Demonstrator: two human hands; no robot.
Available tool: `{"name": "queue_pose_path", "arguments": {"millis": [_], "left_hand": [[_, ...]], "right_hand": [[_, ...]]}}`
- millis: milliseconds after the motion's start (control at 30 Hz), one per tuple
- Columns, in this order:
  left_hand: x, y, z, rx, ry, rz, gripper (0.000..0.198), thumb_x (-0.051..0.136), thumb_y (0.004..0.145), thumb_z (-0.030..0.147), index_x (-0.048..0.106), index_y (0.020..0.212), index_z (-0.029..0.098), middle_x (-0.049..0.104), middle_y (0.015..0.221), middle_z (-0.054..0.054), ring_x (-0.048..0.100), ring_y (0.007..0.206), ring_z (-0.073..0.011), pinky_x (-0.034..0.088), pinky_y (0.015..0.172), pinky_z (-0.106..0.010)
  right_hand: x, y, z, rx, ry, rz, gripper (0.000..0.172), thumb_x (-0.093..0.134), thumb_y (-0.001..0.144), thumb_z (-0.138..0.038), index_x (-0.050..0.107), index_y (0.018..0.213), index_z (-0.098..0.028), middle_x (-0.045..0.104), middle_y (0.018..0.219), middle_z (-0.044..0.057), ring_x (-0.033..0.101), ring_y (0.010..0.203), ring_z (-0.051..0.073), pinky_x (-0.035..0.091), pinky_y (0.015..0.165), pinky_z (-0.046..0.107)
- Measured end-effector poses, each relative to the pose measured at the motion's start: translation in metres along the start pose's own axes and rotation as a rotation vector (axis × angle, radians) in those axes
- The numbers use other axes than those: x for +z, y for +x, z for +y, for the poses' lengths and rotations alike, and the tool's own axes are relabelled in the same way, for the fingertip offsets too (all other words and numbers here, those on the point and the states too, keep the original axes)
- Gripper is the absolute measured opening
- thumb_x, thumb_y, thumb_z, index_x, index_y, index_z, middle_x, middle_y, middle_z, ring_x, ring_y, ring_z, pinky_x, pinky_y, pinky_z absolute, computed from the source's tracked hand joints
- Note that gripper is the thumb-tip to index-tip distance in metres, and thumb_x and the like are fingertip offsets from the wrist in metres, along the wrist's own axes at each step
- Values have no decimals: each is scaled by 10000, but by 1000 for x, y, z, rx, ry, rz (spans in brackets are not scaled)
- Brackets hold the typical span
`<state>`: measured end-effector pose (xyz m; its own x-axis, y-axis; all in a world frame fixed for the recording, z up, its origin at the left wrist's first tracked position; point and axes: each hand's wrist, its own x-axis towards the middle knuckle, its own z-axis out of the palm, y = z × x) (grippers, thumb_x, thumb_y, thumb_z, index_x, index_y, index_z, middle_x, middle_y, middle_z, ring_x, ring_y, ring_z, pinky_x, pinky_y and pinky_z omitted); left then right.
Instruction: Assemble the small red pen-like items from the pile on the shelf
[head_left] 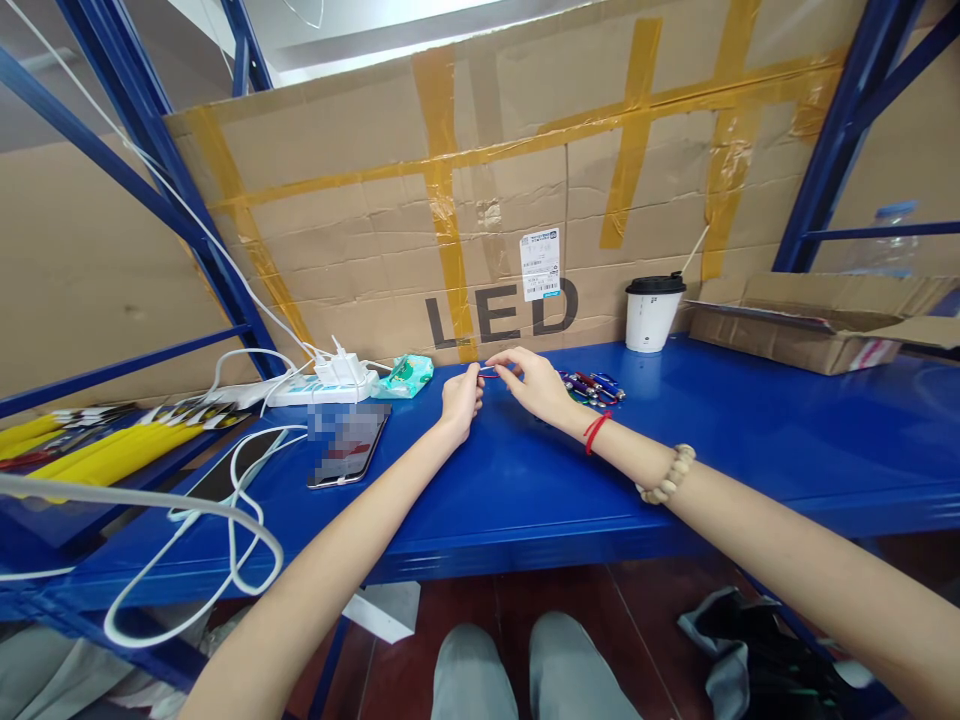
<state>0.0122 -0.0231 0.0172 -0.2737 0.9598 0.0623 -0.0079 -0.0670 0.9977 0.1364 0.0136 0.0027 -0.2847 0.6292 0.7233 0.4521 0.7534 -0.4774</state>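
Note:
Above the blue shelf top [480,500], my two hands meet near the cardboard. My left hand [461,402] is closed, pinching a thin whitish piece [486,368] with a bit of red beside it; its exact kind is too small to make out. From the right, my right hand [534,382] brings thumb and fingertips together at the other end of that piece. Just behind and right of this hand lies a pile of small shiny coloured cylinders [596,388], blue, red and purple with silvery parts, partly hidden by the hand.
Left of my hands are a phone [350,445], a green packet [405,377], a power strip [322,388] with chargers and looping white cables [247,500]. To the right stand a lidded paper cup [654,315] and an open cardboard box [810,325]. A large cardboard sheet [337,240] backs the shelf.

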Motion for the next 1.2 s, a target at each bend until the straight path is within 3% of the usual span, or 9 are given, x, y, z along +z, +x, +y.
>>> {"name": "queue_pose_path", "arguments": {"millis": [267, 1200], "left_hand": [[0, -1, 0, 20, -1, 19, 309, 460, 840, 297, 410, 565, 166, 276, 407, 84, 224, 315, -20, 132, 342, -161], [0, -1, -2, -3, -35, -37, 289, 446, 835, 270, 407, 569, 165, 277, 401, 82, 207, 302, -13, 108, 344, -160]], "right_hand": [[-1, -1, -4, 23, 4, -14, 203, 473, 851, -233, 654, 943, -216, 650, 970, 20, 569, 676, 127, 459, 705, 290], [-2, -1, -5, 28, -31, -56, 215, 461, 847, -223, 665, 916, -215, 632, 919, 28, 553, 677, 131, 448, 698, 286]]}}
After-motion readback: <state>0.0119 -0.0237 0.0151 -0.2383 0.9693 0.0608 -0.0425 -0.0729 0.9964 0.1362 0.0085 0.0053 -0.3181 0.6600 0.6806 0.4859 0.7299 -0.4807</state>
